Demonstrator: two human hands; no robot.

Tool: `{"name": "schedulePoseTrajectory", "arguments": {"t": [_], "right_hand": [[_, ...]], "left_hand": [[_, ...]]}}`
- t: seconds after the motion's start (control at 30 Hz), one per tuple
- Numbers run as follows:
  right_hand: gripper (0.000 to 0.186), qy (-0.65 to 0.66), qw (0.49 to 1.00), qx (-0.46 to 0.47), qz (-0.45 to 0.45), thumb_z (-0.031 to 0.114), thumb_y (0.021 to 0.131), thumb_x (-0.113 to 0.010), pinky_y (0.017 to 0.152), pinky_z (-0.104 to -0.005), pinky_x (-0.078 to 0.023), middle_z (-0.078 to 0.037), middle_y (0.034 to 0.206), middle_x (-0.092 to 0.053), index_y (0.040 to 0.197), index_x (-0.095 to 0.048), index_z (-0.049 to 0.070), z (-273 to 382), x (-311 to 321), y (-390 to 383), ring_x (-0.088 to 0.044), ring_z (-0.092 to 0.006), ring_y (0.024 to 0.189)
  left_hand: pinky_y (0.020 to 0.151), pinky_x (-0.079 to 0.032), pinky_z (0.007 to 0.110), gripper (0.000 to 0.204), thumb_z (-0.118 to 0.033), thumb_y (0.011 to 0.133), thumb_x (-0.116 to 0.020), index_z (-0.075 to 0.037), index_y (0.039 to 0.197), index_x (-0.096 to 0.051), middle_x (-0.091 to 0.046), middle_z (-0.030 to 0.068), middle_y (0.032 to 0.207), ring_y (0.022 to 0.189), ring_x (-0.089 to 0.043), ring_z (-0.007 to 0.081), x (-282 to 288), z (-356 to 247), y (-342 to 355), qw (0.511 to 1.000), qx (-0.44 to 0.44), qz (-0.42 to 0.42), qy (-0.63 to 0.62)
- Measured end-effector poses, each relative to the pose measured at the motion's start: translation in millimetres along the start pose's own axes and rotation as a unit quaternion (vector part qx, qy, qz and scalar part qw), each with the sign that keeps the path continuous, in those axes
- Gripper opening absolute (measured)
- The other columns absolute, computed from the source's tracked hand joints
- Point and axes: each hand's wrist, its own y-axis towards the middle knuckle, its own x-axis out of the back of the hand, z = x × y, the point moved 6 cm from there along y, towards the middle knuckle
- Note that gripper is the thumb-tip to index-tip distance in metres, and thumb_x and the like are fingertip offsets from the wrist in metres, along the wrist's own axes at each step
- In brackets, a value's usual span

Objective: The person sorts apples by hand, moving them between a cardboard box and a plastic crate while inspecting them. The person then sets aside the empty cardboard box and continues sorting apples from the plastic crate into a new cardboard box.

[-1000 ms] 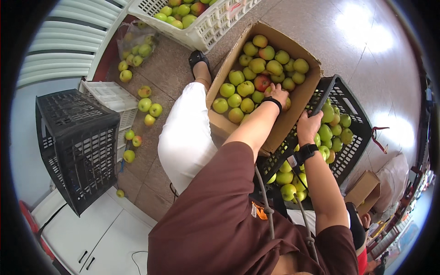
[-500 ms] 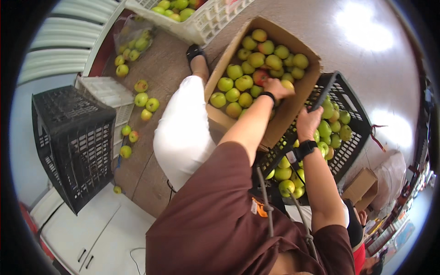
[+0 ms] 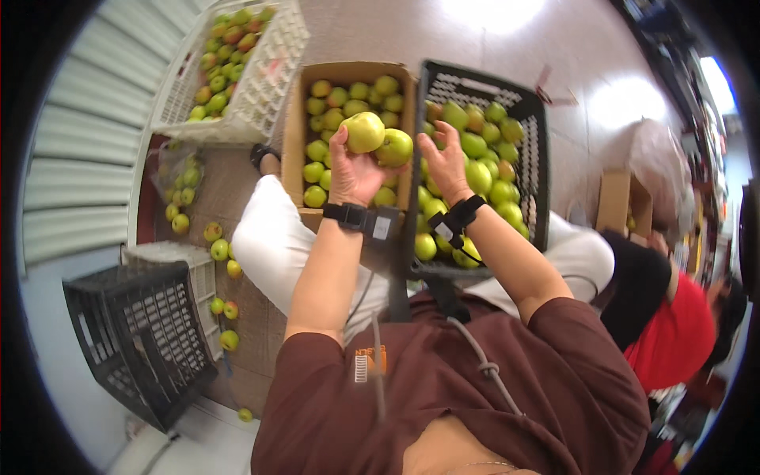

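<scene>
My left hand (image 3: pixel 356 170) is raised over the cardboard box (image 3: pixel 291 134), holding two yellow-green apples (image 3: pixel 365 131) side by side in its cupped fingers. Below it, the box holds several green, yellowish apples (image 3: pixel 321 89). My right hand (image 3: pixel 443 162) is open, fingers apart and curved, above the black plastic crate (image 3: pixel 536 182) of green apples (image 3: pixel 507 192) on the right, close to the apples in my left hand. A dark band with a small device is on each wrist.
A white crate of apples (image 3: pixel 261 83) stands upper left, a bag of apples (image 3: pixel 178 186) beneath it. Loose apples (image 3: pixel 218 249) lie by empty black (image 3: pixel 138 332) and white crates at left. A person in red (image 3: pixel 673 340) is at right, near a small carton (image 3: pixel 613 202).
The view has swung round. My left hand has come up out of the box with two apples. My right hand has let go of the black crate's rim.
</scene>
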Motion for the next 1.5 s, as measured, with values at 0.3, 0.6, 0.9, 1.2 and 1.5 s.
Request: {"name": "schedulePoseTrajectory", "arguments": {"t": [0.3, 0.6, 0.9, 1.2, 1.5], "right_hand": [[0.052, 0.23, 0.915, -0.331, 0.017, 0.028, 0.077, -0.068, 0.045, -0.0216, -0.046, -0.008, 0.09, -0.056, 0.115, -0.042, 0.005, -53, 106, -113, -0.056, -0.014, 0.057], [0.061, -0.039, 0.986, -0.151, 0.065, 0.018, 0.07, -0.069, 0.069, -0.031, -0.05, -0.018, 0.099, -0.061, 0.124, -0.045, 0.002, -72, 125, -117, -0.062, -0.0219, 0.083], [0.042, 0.098, 0.965, -0.202, 0.133, 0.027, 0.084, -0.059, 0.059, -0.0285, -0.051, -0.015, 0.096, -0.061, 0.117, -0.051, 0.003, -39, 99, -124, -0.063, -0.0188, 0.074], [0.055, 0.242, 0.936, -0.254, 0.017, 0.031, 0.08, -0.065, 0.049, -0.0226, -0.047, -0.007, 0.094, -0.058, 0.124, -0.043, 0.007, -54, 115, -109, -0.058, -0.0127, 0.063], [0.055, 0.085, 0.968, -0.221, -0.084, 0.005, 0.079, -0.056, 0.049, -0.0224, -0.047, -0.011, 0.106, -0.054, 0.131, -0.036, 0.004, -97, 141, -91, -0.059, -0.0128, 0.063]], "left_hand": [[0.081, -0.049, 0.052, 0.046, -0.029, 0.077, -0.065, -0.007, 0.115, -0.051, -0.052, 0.0148, 0.117, 0.115, -0.047, 0.0286, -9, 85, -52, 0.972, 0.17, 0.116, 0.112], [0.062, -0.055, 0.035, 0.048, -0.01, 0.078, -0.065, -0.009, 0.119, -0.039, -0.054, 0.0107, 0.105, 0.089, -0.061, 0.0269, 4, 93, -67, 0.955, 0.153, 0.075, 0.244], [0.074, -0.052, 0.036, 0.05, -0.015, 0.083, -0.061, -0.008, 0.126, -0.037, -0.051, 0.0118, 0.115, 0.1, -0.057, 0.0264, 4, 104, -68, 0.938, 0.16, 0.116, 0.285], [0.092, -0.043, 0.043, 0.042, -0.022, 0.089, -0.053, -0.001, 0.124, -0.042, -0.046, 0.0168, 0.128, 0.119, -0.045, 0.0283, 0, 101, -65, 0.945, 0.179, 0.16, 0.221], [0.088, -0.045, 0.044, 0.026, -0.021, 0.088, -0.052, -0.003, 0.108, -0.053, -0.055, 0.0143, 0.115, 0.108, -0.053, 0.0264, 38, 77, -43, 0.983, 0.12, 0.025, 0.139]]}}
